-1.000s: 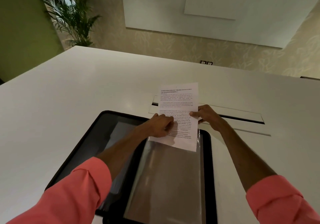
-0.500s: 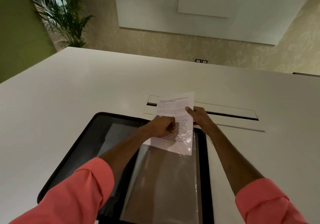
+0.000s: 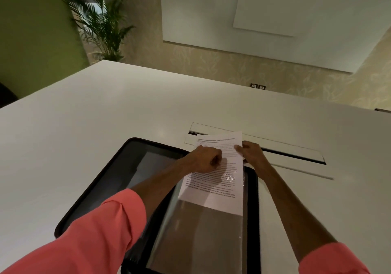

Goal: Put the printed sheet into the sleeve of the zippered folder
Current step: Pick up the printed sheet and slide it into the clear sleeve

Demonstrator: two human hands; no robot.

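A black zippered folder (image 3: 101,191) lies open on the white table in front of me. Its right half carries a clear plastic sleeve (image 3: 203,235). The printed sheet (image 3: 218,180) sits partly inside the sleeve's top opening, its lower half under the glossy plastic and its upper part sticking out toward the far side. My left hand (image 3: 206,159) grips the left side of the sheet near the sleeve's mouth, fingers curled. My right hand (image 3: 250,153) pinches the sheet's right edge, thumb on top.
A long cable slot with a flap (image 3: 285,148) is cut into the table (image 3: 84,121) just beyond the folder. A potted palm (image 3: 99,23) stands past the far left corner. Wall sockets (image 3: 257,86) sit low on the far wall.
The sheet has slid further down into the sleeve toward me; more of its text now lies under the plastic. Both hands stayed on it and followed.
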